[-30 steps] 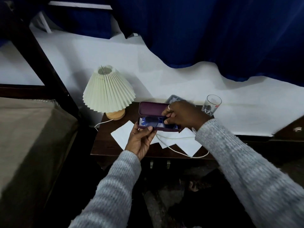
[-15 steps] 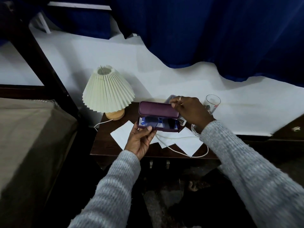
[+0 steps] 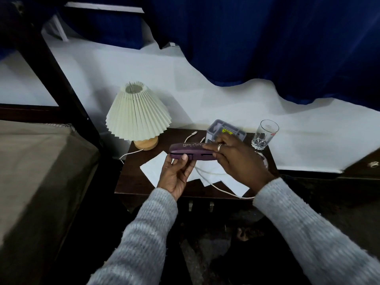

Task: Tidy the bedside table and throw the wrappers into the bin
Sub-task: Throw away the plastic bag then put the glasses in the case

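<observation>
A purple glasses case [image 3: 188,152] is held level above the middle of the dark wooden bench [image 3: 133,182], its lid down and pale lettering showing on top. The left hand [image 3: 175,175] supports it from below, thumb pressed against the front edge and fingers curled under, so this hand is clamped on the case. The right hand [image 3: 234,159] lies over the case's right end, a ring on one finger, its fingers closed across the lid and gripping it as well. Both sleeves are grey knit.

On the bench under the hands lie several white paper sheets [image 3: 153,169], spread toward the front edge, with a white cable [image 3: 218,187] looping across them and over the front right part. At the back left corner stands a lamp [image 3: 137,118] with a pleated cream shade on a wooden base. Near the back edge, behind the right hand, sits a grey plastic box [image 3: 226,130]. An empty drinking glass [image 3: 265,134] stands upright at the back right corner. A bed [image 3: 41,171] lies left of the bench.
</observation>
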